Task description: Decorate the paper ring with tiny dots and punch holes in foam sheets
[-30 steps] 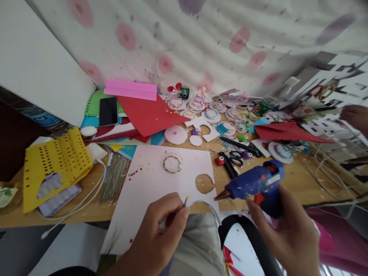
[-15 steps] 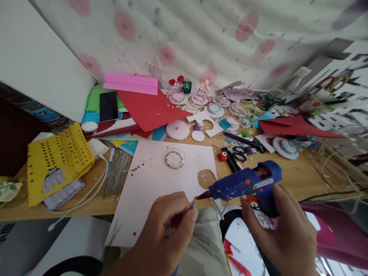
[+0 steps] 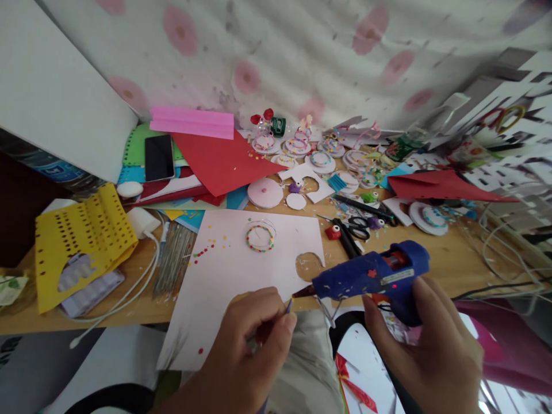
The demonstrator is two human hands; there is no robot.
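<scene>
My left hand (image 3: 245, 339), low in the middle, is closed in a pinch on a slim bluish stick with a pointed tip (image 3: 288, 306). A tiny yellow piece (image 3: 292, 296) shows at that tip; the rest of the stick is mostly hidden by my fingers. From the right, my right hand (image 3: 435, 351) grips the handle of a blue glue gun (image 3: 364, 276). The gun's dark nozzle (image 3: 304, 291) points left and meets or nearly meets the yellow piece. Behind my hands, a beaded wire ring (image 3: 260, 250) lies on a pale sheet (image 3: 241, 305).
Small red and yellow pieces (image 3: 204, 252) are scattered on the sheet. Black scissors (image 3: 359, 229) and a dark pen-like tool (image 3: 347, 238) lie behind the glue gun. Beaded rings on white discs (image 3: 265, 193) crowd the back. Thin wires (image 3: 172, 261) and a yellow punched sheet (image 3: 99, 230) are left.
The glue gun and my right hand have shifted very slightly right. My left hand stays in place, and the view has moved a little.
</scene>
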